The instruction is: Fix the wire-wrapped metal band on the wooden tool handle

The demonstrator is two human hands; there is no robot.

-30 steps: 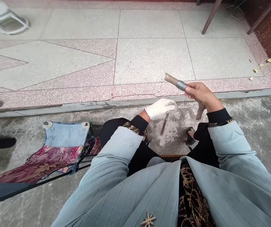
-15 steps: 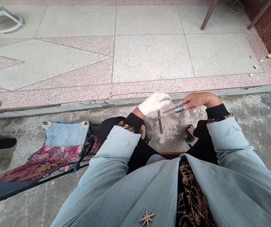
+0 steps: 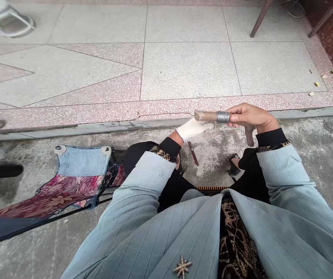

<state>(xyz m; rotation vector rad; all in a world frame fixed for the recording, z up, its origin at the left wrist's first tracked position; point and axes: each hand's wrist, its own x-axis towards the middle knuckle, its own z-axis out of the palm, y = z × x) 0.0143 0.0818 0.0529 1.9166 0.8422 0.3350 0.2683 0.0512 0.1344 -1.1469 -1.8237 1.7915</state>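
Note:
My right hand (image 3: 249, 116), bare, is closed around a brown wooden stick (image 3: 208, 115) wound with a band of grey wire (image 3: 223, 116). The stick lies level, pointing left, and its lower end (image 3: 249, 136) sticks down under my wrist. My left hand (image 3: 194, 128) wears a white glove and sits just under the stick's free end, fingers curled together. A thin dark rod (image 3: 193, 153) hangs or stands below the glove; whether the glove grips it I cannot tell.
A folding stool with patterned cloth seat (image 3: 67, 182) stands at my left. Ahead, a raised terrazzo step (image 3: 96, 112) edges the concrete ground. A white chair base (image 3: 7, 21) is far left, wooden legs (image 3: 259, 19) far right. My sandal (image 3: 234, 166) shows below.
My right hand dropped the stick low and then lifted it again to level, pointing left. The gloved left hand shifted a little and now sits under the stick's tip.

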